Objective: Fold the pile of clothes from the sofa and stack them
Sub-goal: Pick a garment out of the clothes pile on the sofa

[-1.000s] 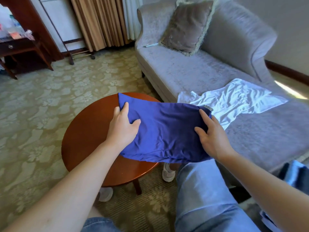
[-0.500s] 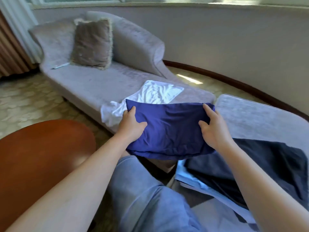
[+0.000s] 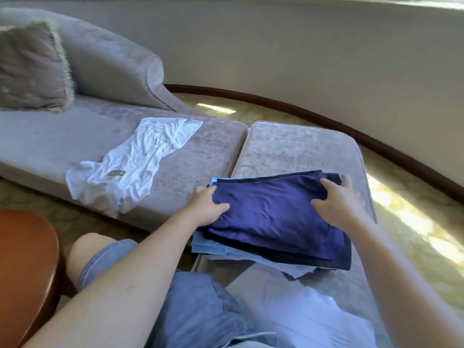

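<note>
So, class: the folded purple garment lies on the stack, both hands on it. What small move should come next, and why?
Probably release it: the left hand and right hand grip the purple garment, which already lies flat on the stack; the white garment waits unfolded on the sofa.

A long grey sofa (image 3: pixel 62 136) ran across the left. A fringed grey-brown pillow (image 3: pixel 30 69) leaned against its back at the far end. A crumpled white garment (image 3: pixel 135 156) was spread on the seat, its near part drooping over the front edge. A matching grey upholstered seat (image 3: pixel 296 149) stood butted against the sofa's end. On its near half lay a stack of folded clothes (image 3: pixel 288 242): a light-blue piece (image 3: pixel 208 244) directly on the upholstery, a dark one (image 3: pixel 342 257) above it, a purple garment (image 3: pixel 271 209) on top. A round wooden table (image 3: pixel 22 259) showed at the lower left, standing on patterned carpet (image 3: pixel 82 222).
</note>
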A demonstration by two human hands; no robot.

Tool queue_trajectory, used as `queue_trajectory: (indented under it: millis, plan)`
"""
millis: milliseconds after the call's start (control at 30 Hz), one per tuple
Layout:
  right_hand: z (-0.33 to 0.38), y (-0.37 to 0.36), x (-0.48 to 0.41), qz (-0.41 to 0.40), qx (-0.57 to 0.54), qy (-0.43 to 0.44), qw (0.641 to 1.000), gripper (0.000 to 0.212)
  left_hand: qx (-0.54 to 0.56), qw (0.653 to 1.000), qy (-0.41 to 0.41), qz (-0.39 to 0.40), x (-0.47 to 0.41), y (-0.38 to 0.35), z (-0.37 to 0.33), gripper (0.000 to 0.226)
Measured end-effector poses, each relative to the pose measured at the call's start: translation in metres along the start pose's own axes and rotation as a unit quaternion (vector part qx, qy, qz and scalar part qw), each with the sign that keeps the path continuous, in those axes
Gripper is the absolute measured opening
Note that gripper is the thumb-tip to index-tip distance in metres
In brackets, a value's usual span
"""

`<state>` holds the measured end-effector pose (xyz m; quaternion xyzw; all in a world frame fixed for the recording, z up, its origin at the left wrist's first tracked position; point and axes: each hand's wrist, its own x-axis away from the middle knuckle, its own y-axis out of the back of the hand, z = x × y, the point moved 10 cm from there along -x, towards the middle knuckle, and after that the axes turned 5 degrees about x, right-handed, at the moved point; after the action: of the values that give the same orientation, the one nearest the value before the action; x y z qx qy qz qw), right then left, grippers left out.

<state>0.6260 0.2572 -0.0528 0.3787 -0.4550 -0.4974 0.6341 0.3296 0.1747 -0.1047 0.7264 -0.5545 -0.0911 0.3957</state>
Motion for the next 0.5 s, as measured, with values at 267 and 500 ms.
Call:
queue_trajectory:
  millis: [267, 500]
  plan:
    - [0.203, -0.013, -0.014, 0.013, 0.037, 0.244, 0.969, 0.044, -0.123, 0.98, 0.071, -0.139, 0.01, 0.114, 0.068, 0.065]
    - [0.38, -0.093, -0.007, 0.072, 0.158, 0.382, 0.908, 0.034, -0.129, 0.945, 0.173, -0.244, 0.042, 0.21, 0.163, 0.056]
